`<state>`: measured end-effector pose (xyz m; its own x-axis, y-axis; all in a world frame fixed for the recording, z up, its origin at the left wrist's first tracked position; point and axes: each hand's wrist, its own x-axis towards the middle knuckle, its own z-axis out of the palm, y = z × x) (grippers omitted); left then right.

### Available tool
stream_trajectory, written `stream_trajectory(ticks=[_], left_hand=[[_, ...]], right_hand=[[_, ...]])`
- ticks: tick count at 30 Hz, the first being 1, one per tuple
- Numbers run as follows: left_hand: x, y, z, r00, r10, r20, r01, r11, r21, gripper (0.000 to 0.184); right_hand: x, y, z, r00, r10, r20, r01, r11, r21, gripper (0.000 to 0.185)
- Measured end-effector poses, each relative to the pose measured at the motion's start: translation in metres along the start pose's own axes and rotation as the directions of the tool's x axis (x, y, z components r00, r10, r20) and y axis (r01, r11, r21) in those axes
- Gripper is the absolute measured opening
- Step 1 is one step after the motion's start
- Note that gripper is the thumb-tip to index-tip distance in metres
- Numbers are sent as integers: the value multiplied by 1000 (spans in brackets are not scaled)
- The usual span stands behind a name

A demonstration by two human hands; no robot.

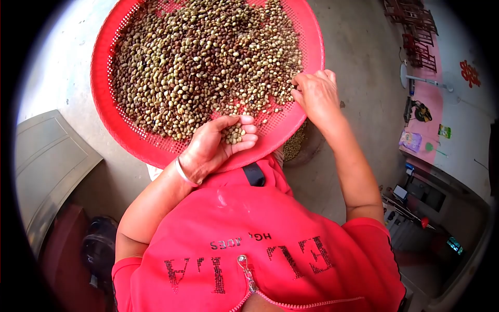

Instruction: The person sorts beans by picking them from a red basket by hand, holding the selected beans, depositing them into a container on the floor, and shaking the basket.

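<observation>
A round red plastic basket (311, 39) with a perforated wall sits before me, heaped with small beans (192, 62) in pale green, tan and brown. Near its front edge my left hand (221, 138) lies palm up, cupping several loose beans (234, 135) in the palm and curled fingers. A band circles that wrist. Over the right rim is my right hand (317, 93), its thumb and fingers pinched together. Whatever that pinch holds, if anything, is hidden. Red mesh shows through a thin patch of beans between the two hands.
Below the basket's right side, more beans (294, 145) lie in a partly hidden container. A grey curved panel (52, 166) stands at the left, a dark bottle-like object (99, 247) under it. Along the right wall are a fan (404, 75) and red wooden furniture (416, 31).
</observation>
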<state>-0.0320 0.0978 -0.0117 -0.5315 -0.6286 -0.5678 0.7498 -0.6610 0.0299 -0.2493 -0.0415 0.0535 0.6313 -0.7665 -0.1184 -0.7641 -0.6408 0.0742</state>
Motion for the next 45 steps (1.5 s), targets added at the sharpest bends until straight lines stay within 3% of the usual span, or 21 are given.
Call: stream_trajectory(ticks=[7, 10, 11, 12, 14, 16, 17, 20, 28, 30, 34, 36, 40, 44, 45], left_hand=[[-1, 0, -1, 1000, 15, -6, -15, 1000, 1, 30], [-1, 0, 1, 999, 38, -7, -38, 999, -18, 32], [0, 0, 4, 998, 57, 0, -57, 997, -51, 33], [1, 1, 8, 997, 72, 8, -71, 994, -82, 34], [1, 1, 11, 997, 70, 42, -66, 994, -89, 35], [2, 0, 7, 999, 22, 35, -19, 996, -85, 34], [1, 0, 5, 999, 23, 34, -20, 996, -84, 34], [-1, 0, 2, 999, -1, 36, 3, 998, -65, 33], [-1, 1, 3, 999, 35, -4, -35, 999, -42, 33], [0, 2, 7, 998, 57, 2, -56, 996, -72, 33], [1, 1, 6, 997, 76, 31, -72, 992, -103, 33], [-1, 1, 4, 998, 64, 28, -61, 994, -86, 33], [-2, 1, 0, 998, 65, 18, -63, 996, -58, 32], [1, 0, 0, 997, 72, -11, -72, 996, -54, 32], [2, 1, 0, 997, 77, -12, -78, 995, -57, 32]], right_hand=[[3, -2, 4, 996, 4, -90, -2, 1000, 22, 8], [-2, -19, -22, 993, 116, -24, -110, 979, 173, 10], [-6, -31, -33, 990, 103, 93, -136, 852, 505, 12], [-10, -36, -38, 979, 56, 196, -188, 614, 766, 15], [-15, -34, -37, 976, 8, 217, -174, 627, 759, 19], [-14, -27, -29, 996, 78, -52, -59, 951, 305, 19], [-14, -21, -22, 990, 104, -99, -84, 979, 187, 18], [-12, -17, -10, 989, 91, -118, -76, 989, 130, 17], [-12, -18, -9, 991, 96, -91, -81, 984, 157, 10], [-13, -32, -26, 984, 74, 162, -162, 749, 642, 9], [-11, -48, -20, 993, 12, 116, -84, 766, 637, 10], [-5, -44, 1, 995, 37, -93, 6, 907, 421, 14], [3, -42, 20, 987, 10, -160, 38, 956, 291, 15], [0, -44, 10, 991, 49, -125, -3, 938, 347, 14], [-3, -50, -4, 997, 82, 5, -72, 847, 526, 15]])
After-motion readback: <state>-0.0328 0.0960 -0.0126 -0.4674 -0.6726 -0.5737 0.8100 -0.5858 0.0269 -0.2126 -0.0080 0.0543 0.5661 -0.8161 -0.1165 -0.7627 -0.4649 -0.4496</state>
